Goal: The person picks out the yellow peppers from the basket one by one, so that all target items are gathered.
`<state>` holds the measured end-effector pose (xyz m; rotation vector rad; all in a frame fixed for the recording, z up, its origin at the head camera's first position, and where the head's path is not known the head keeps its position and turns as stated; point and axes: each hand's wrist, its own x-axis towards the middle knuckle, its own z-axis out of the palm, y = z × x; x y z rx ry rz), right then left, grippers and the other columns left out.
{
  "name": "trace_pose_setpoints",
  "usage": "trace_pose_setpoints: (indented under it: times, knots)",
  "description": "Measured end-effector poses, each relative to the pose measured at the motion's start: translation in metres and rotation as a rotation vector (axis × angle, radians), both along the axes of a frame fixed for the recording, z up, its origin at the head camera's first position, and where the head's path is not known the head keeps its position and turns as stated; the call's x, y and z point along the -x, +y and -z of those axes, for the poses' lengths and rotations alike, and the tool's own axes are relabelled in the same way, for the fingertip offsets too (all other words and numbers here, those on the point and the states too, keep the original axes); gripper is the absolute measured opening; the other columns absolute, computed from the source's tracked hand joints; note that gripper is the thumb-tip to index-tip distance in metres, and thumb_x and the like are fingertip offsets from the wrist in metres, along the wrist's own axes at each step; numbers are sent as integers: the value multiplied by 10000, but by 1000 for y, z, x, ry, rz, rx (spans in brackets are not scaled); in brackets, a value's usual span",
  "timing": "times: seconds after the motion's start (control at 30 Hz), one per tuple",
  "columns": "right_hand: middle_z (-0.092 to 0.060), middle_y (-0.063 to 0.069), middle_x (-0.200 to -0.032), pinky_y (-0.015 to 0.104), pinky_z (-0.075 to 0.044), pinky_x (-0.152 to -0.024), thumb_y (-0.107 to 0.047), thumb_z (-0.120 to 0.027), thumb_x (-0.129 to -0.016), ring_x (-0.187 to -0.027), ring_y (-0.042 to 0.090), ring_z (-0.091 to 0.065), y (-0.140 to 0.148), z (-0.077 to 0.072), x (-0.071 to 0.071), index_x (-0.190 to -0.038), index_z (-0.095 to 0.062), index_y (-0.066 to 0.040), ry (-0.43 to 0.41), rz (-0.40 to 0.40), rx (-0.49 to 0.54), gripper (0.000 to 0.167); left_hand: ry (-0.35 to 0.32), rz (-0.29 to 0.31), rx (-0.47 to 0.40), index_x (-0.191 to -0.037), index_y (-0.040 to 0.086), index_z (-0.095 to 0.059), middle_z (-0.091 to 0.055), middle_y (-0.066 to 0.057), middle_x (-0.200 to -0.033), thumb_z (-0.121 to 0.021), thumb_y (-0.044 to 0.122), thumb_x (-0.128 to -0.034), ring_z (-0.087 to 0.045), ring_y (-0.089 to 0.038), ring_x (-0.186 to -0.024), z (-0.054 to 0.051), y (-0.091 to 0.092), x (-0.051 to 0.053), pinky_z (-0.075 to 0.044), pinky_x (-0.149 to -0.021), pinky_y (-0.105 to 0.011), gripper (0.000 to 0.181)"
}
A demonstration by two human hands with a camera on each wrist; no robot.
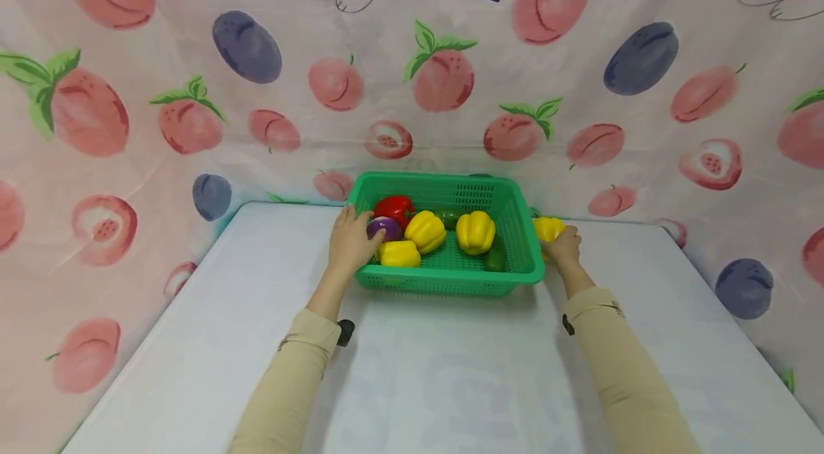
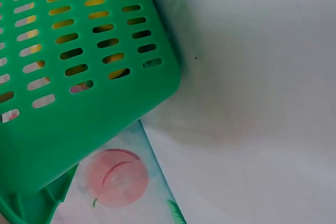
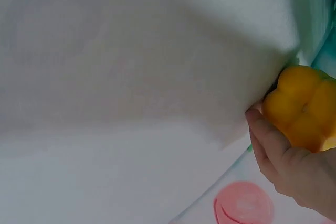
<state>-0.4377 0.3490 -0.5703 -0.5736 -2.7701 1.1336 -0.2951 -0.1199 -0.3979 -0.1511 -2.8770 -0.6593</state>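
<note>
A green plastic basket (image 1: pixel 450 281) stands at the back of the white table. My left hand (image 1: pixel 350 243) grips its left rim, the thumb reaching inside beside a shiny purple vegetable (image 1: pixel 386 228), perhaps an eggplant. The left wrist view shows mainly the basket's slotted wall (image 2: pixel 79 98). Outside the right wall, my right hand (image 1: pixel 563 247) holds a yellow bell pepper (image 3: pixel 299 106) with its fingers round the side. In the basket lie a red bell pepper (image 1: pixel 395 209), several yellow bell peppers (image 1: pixel 476 232) and dark green vegetables (image 1: pixel 495 256), partly hidden.
The white table (image 1: pixel 438 368) spreads in front of the basket and to both sides. Behind it hangs a pale cloth (image 1: pixel 270 175) printed with peaches and other fruit. The basket stands close to this cloth.
</note>
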Motion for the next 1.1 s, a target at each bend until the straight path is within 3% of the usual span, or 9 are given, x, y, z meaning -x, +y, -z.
trace_pose_setpoints:
  times: [0.13,0.2,0.33,0.43,0.57,0.63,0.73,0.9,1.1]
  knots:
    - [-345,353,-1283,522,-445,-912,-518,-696,-729,-1101,456,-453,-8,-12,-10,-1409,-160,50,-11,-11,31,1036,6,0,2,-1312,13,-518,-311,-335,-1453,-555,340,-922,-248,-444,-1397,-1,-1,0,-190,-1175,-493,510]
    - [-283,362,-1350,544,-417,-973,-504,-688,-749,-1173,480,-419,-11,-19,-14,-1466,-75,7,-46,-22,45,1073,4,3,8,-1310,12,-520,-314,-335,-1451,-556,340,-922,-251,-443,-1396,-1,0,0,-187,-1177,-487,509]
    - [-257,373,-1325,605,-404,-924,-664,-648,-697,-1116,533,-405,-7,-19,-11,-1467,-51,16,-20,-47,-35,1187,3,4,14,-1313,12,-519,-314,-333,-1451,-553,345,-924,-249,-438,-1399,-1,1,0,-185,-1180,-479,513]
    - [-237,396,-1336,627,-379,-947,-631,-637,-739,-1138,565,-376,-22,-59,-38,-1454,-82,39,-52,-96,-52,1126,1,2,8,-1317,15,-515,-305,-331,-1457,-550,347,-924,-244,-437,-1401,-1,0,0,-186,-1180,-481,515]
    - [-150,448,-1399,643,-296,-1043,-394,-603,-872,-1243,622,-258,-58,-140,-93,-1450,-89,86,-135,-192,-59,911,-4,-2,7,-1317,18,-514,-297,-327,-1463,-552,346,-923,-239,-435,-1404,-1,0,1,-179,-1182,-479,514]
    - [-163,467,-1387,655,-275,-1045,-330,-563,-908,-1237,640,-243,-69,-162,-108,-1424,-129,128,-116,-223,-92,815,-3,2,9,-1314,16,-516,-298,-330,-1462,-554,346,-922,-240,-441,-1402,0,0,0,-183,-1179,-485,514]
    - [-217,469,-1366,656,-272,-1041,-281,-519,-937,-1223,639,-259,-77,-181,-121,-1391,-198,156,-47,-267,-145,708,-3,8,7,-1310,11,-517,-300,-335,-1458,-556,342,-921,-239,-449,-1398,1,0,-1,-190,-1175,-494,513]
    - [-374,433,-1298,640,-343,-997,-219,-534,-917,-1163,573,-383,-92,-201,-127,-1328,-346,149,99,-325,-203,583,-8,6,3,-1317,9,-511,-294,-334,-1461,-547,331,-926,-232,-448,-1401,0,0,-1,-175,-1178,-494,508]
    - [-428,397,-1290,609,-373,-996,-184,-557,-923,-1184,514,-430,-112,-220,-124,-1301,-411,124,143,-423,-231,509,16,1,-9,-1309,6,-523,-310,-337,-1450,-504,282,-952,-254,-448,-1393,-1,-1,0,-175,-1181,-486,451]
